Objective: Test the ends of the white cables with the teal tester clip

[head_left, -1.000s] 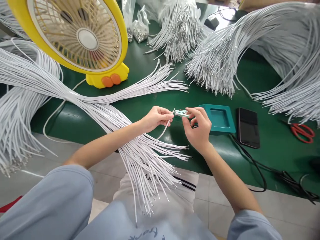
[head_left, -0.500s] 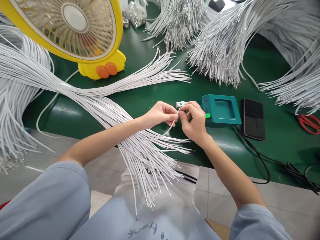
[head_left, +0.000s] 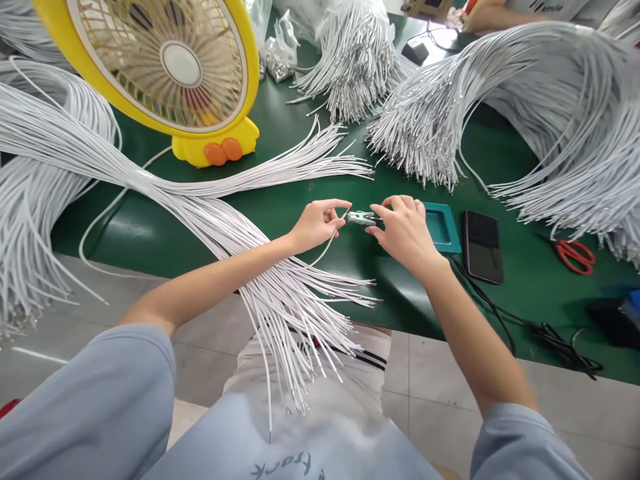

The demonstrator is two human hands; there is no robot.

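My left hand (head_left: 317, 223) pinches the end of one white cable (head_left: 327, 247) drawn from the big white bundle (head_left: 210, 220) that fans across the green table (head_left: 280, 200) and hangs over its front edge. My right hand (head_left: 404, 227) grips a small metal connector piece (head_left: 361, 217), its tip held right against the cable end. Both hands hover just above the table, left of a teal fixture box (head_left: 443, 227).
A yellow desk fan (head_left: 165, 73) stands at the back left. More cable bundles (head_left: 500, 100) lie at the back and right. A black phone (head_left: 481, 245), red scissors (head_left: 575, 255) and black cords (head_left: 540, 330) lie to the right. Another person's arm (head_left: 487, 13) shows at the top.
My hands have drawn slightly apart, and the connector now sits between them at the cable's tip. The view shifted, so the teal box is partly hidden behind my right hand.
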